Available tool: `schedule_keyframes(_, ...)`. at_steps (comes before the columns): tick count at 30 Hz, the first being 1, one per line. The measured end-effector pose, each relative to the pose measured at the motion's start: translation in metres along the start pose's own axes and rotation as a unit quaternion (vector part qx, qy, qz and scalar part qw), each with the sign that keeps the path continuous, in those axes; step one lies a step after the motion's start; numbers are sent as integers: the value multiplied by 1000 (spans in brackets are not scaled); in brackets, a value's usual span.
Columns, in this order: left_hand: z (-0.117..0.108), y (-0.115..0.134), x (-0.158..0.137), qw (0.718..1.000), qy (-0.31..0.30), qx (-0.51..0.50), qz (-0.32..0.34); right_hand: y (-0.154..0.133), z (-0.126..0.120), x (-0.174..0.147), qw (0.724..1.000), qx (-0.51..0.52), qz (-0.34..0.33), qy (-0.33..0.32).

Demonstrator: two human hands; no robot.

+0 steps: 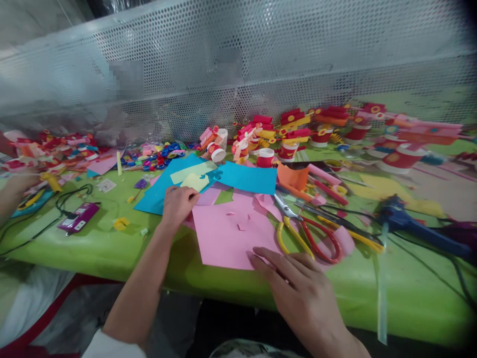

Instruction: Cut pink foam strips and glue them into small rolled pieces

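My left hand (179, 205) is closed with curled fingers, at the near edge of a small pale yellow paper piece (195, 182). Whatever its fingers hold, if anything, is hidden. A pink paper sheet (227, 238) lies just right of it, bearing a few small pink scraps. My right hand (298, 278) is open, its fingers stretched out over the sheet's near right corner. Scissors (290, 211) with one yellow and one red handle loop lie beyond that hand. Blue paper (249, 178) is spread behind the pink sheet, and an orange paper piece (292, 180) stands curled beside it.
A blue glue gun (417, 223) with a glue stick (382, 288) lies at right. Red paper-cup crafts (265, 157) line the back by a perforated metal panel (261, 64). A purple power strip (79, 218) sits at left, near another person's arm (15, 194).
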State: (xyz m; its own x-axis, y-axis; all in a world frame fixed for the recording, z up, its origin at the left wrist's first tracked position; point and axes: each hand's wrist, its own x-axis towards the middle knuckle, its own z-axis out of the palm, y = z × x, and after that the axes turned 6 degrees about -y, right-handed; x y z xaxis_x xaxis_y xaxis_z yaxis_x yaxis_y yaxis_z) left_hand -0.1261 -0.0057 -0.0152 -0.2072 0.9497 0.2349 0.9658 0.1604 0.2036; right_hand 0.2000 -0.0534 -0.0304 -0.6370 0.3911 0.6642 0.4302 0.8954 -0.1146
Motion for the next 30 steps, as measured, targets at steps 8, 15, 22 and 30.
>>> schedule_keyframes(8, -2, -1, 1, 1000, -15, -17, -2, -6, -10, 9, 999, 11, 27, 42)
schedule_keyframes(15, 0, -3, 4, 1000, -17, -21, -8, -3, -23, 0, 998, 13, 28, 54)
schedule_keyframes(22, -1, 1, 1, 1000, 12, -16, -14, 13, -14, -7, 991, -6, 67, 116)
schedule_keyframes(30, -1, 4, 0, 1000, 21, 8, -20, 43, -11, -35, 985, -73, 144, 57)
